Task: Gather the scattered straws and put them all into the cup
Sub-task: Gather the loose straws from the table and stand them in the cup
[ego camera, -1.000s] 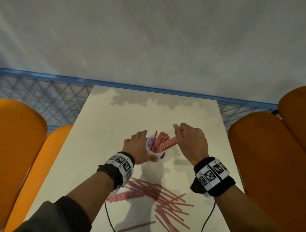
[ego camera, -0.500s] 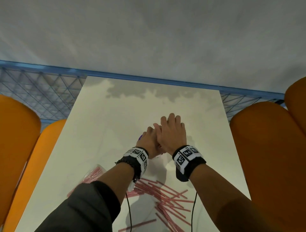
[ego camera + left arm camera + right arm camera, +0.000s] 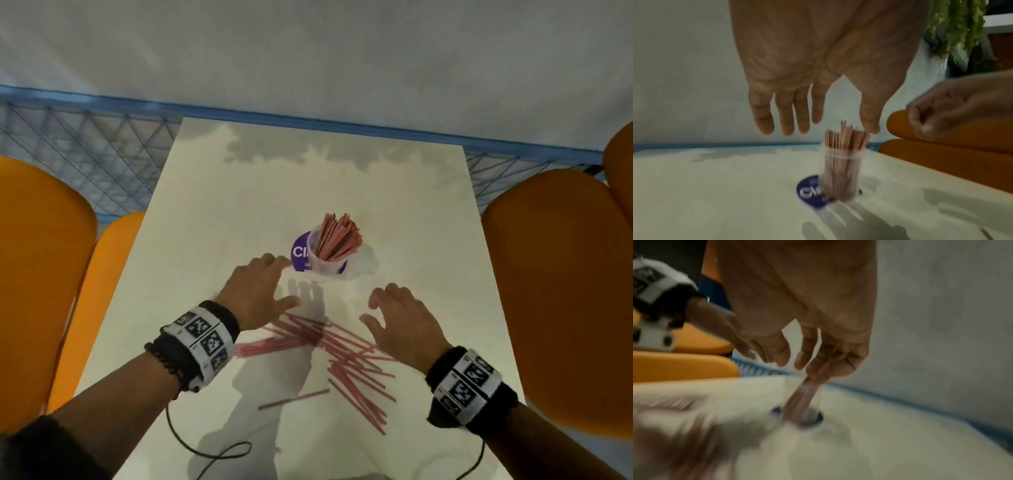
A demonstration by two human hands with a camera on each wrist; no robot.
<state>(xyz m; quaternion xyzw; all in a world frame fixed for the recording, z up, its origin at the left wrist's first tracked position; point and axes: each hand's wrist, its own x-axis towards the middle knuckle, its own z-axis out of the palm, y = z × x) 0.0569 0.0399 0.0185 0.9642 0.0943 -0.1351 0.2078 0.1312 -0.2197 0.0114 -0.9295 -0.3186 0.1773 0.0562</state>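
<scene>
Hands poised for the next gather

Left to right: our left hand [image 3: 260, 291] hovers empty, fingers spread; loose straws [image 3: 329, 353] lie lower centre; cup [image 3: 329, 257], mid-frame, holds a bundle upright; right hand [image 3: 400, 325] hovers relaxed, empty, ready to scoop.

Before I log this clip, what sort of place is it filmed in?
Probably a café or canteen seating area: a small white table flanked by orange seats, with a clear cup of red straws on a purple branded coaster.
</scene>
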